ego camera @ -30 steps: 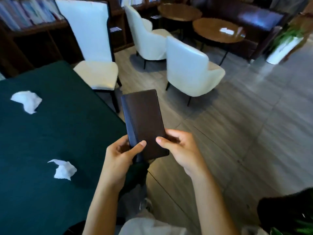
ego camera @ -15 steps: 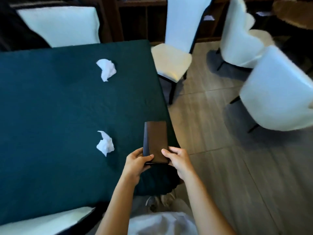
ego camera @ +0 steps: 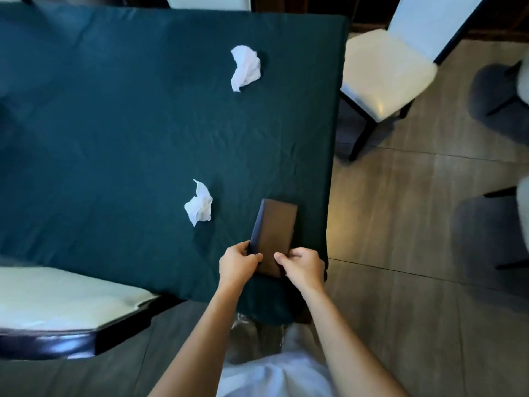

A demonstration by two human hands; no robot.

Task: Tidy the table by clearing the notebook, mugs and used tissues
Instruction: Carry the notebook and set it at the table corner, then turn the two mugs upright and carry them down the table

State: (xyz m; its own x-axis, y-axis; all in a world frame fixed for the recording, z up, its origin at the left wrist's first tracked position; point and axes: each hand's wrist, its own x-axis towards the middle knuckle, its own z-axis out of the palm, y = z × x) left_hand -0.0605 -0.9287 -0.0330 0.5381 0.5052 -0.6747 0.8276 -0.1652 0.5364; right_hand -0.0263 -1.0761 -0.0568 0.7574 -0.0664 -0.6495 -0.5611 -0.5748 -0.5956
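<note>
brown notebook (ego camera: 273, 236), pinched by left hand (ego camera: 237, 260) and right hand (ego camera: 303, 265), now sits further over the green table (ego camera: 114, 138) corner.

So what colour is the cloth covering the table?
Dark teal green, plain with no pattern; the tablecloth shows clearly in the head view.

one head-worn wide-angle view looks steeply down from above the near right corner of the table (ego camera: 114, 138), which fills the upper left of the frame; floor (ego camera: 415, 253) takes the right, forearms rise from the bottom edge, close.
</note>
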